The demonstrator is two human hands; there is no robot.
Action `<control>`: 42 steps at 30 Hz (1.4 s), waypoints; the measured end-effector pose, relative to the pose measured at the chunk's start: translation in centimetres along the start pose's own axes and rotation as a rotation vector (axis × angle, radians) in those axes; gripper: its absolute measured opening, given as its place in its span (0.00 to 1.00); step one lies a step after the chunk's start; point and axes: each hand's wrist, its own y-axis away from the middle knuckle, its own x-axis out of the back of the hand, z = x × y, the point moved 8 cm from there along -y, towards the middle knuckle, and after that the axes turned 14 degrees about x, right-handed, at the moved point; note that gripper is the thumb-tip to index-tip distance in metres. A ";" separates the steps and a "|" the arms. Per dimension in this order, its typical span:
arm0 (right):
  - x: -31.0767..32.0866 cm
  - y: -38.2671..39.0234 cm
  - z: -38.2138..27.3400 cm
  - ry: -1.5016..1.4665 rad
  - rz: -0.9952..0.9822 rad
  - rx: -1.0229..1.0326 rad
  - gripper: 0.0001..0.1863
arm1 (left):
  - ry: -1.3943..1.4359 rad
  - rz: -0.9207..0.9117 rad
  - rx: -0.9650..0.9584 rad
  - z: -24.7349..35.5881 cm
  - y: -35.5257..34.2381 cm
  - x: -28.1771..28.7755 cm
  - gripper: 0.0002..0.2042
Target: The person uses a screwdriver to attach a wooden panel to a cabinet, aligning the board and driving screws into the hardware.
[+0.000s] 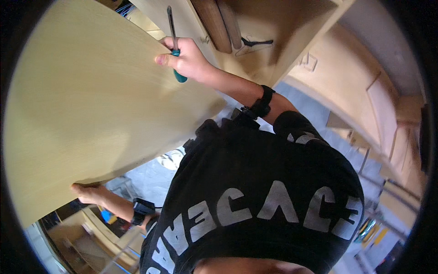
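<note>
A large pale wooden panel (86,105) fills the left of the head view, close in front of my body. My right hand (191,59) is closed round the green handle of a screwdriver (179,74) at the panel's upper edge, with the metal shaft pointing up and the thumb over the handle. My fingertips behind the handle are partly hidden. My left hand (89,192) grips the panel's lower edge at the lower left, its fingers mostly hidden by the board.
An open wooden cabinet (264,68) at the top holds brown boards (214,25) and a black hanger (255,43). Pale wooden furniture (346,82) lines the right. White shoes (171,159) show on the grey floor (137,176). Wooden pieces (68,237) lie at the lower left.
</note>
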 end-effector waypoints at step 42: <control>5.7 1.6 31.6 1.605 -1.679 0.499 0.08 | -0.111 0.544 0.049 -1.6 8.7 11.5 0.38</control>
